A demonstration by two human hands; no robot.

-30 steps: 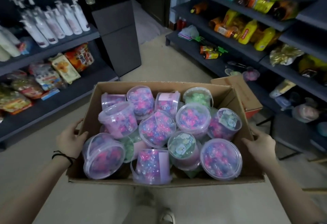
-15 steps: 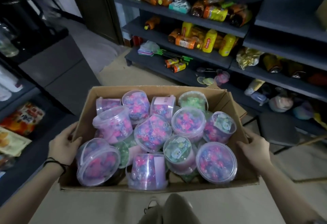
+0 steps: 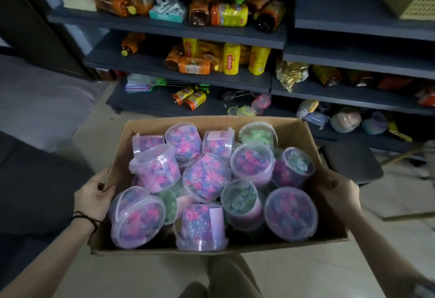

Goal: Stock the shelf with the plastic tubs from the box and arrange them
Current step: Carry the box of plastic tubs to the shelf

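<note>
Head view: since a second ago the shelf (image 3: 150,104) has swung from the right edge to dead ahead and nearer, so I judge the carry is nearly done and unloading comes next. The box (image 3: 211,121) is held above the floor, long axis running left to right between the hands, one long side facing the shelf. Left hand (image 3: 94,196) grips its left end, thumb over the rim; right hand (image 3: 339,191) clasps the right end. Tubs (image 3: 207,177) all lie inside, jumbled, some lid-up, some tipped over.

Tubs (image 3: 207,177) in box (image 3: 313,142), shelf (image 3: 235,107) behind
</note>
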